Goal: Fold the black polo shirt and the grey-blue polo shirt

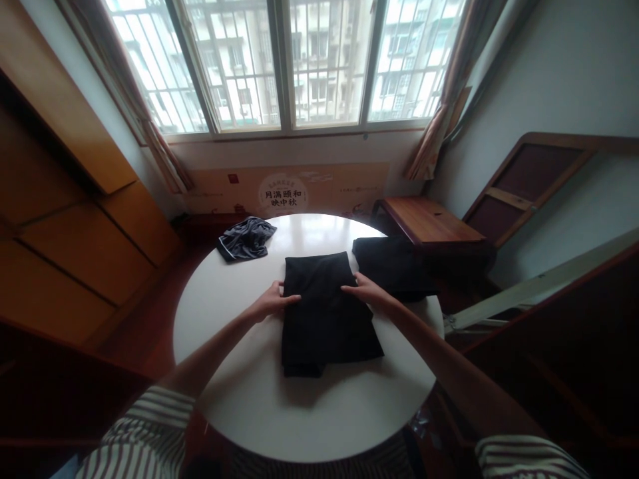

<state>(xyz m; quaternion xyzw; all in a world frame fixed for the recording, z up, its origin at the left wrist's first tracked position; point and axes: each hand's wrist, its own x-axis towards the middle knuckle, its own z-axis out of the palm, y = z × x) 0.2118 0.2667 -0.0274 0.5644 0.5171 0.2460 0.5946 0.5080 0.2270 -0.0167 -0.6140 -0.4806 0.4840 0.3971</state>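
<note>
A folded black garment [324,313], perhaps trousers, lies on the white round table [224,346]. Its lower end widens, and a layer underneath sticks out at the bottom left. My left hand [272,301] grips its left edge, thumb on top and fingers tucked at the side. At the opposite edge my right hand [367,289] pinches the cloth the same way, its fingers partly hidden. Just beyond the right hand lies a second folded black garment [392,263], reaching over the table's right edge. A crumpled dark grey garment with a white stripe [247,238] rests at the far left of the tabletop.
A wooden side table [434,219] stands behind the right side of the round table. Orange-brown cabinets [90,246] line the left. Beneath the barred window [324,60] is a long printed box or panel [239,189]. A pale slanted beam [539,286] crosses at right.
</note>
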